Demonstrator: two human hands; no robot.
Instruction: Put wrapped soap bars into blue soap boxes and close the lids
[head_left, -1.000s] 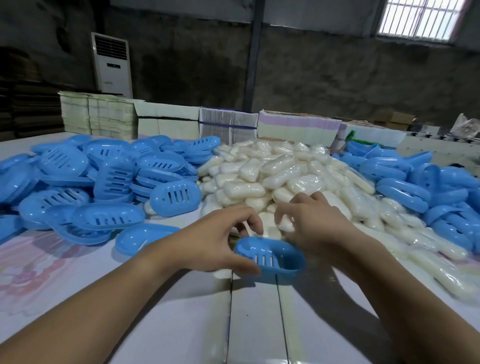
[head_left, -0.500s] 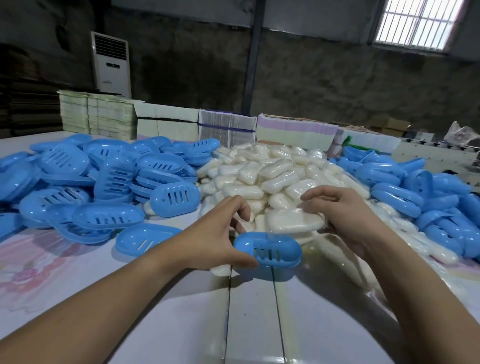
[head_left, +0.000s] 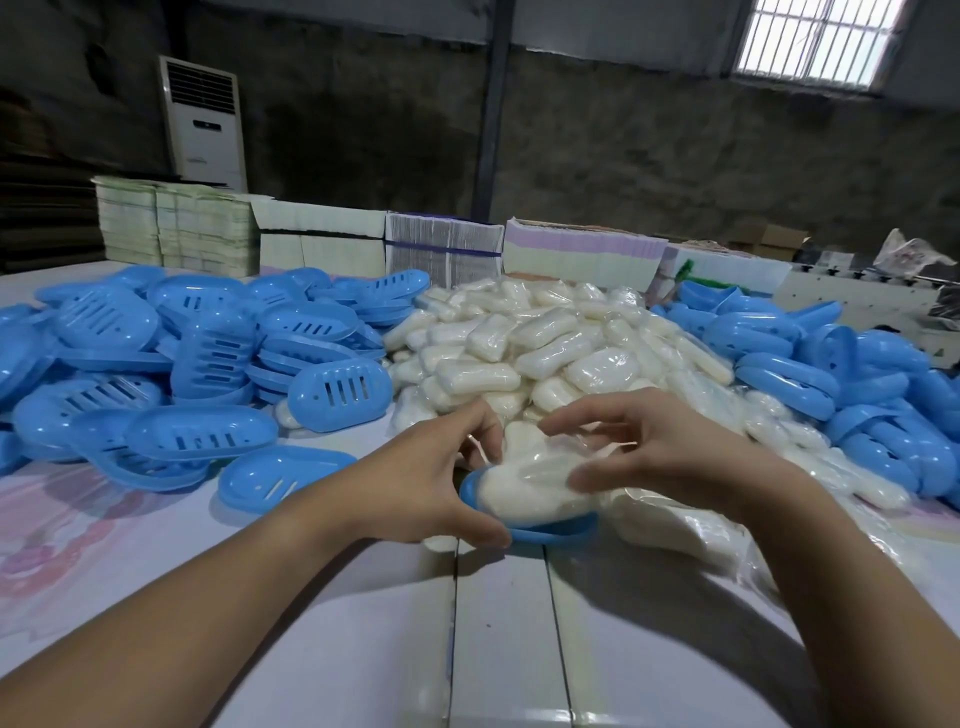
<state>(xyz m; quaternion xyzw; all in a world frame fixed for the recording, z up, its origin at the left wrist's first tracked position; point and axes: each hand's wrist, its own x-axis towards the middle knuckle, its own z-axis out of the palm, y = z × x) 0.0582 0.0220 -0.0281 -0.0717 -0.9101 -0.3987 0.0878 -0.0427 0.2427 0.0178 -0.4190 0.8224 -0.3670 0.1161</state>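
Observation:
A wrapped white soap bar (head_left: 524, 480) lies in an open blue soap box half (head_left: 556, 534) on the white table, just in front of the soap pile. My left hand (head_left: 431, 478) grips the box's left end, thumb under its near rim. My right hand (head_left: 649, 447) holds the soap bar from the right, thumb on its near side and fingers curled over its top. Behind them rises a large heap of wrapped soap bars (head_left: 545, 353).
Loose blue slotted box halves (head_left: 208, 353) are heaped on the left, closed blue boxes (head_left: 841, 379) on the right. Stacks of flat cartons (head_left: 311, 239) line the table's far edge. A seam in the white table (head_left: 498, 649) runs toward me.
My right hand pulled a wrapped soap bar off the pile and brought it down into the blue box half. My left hand kept its hold on the box.

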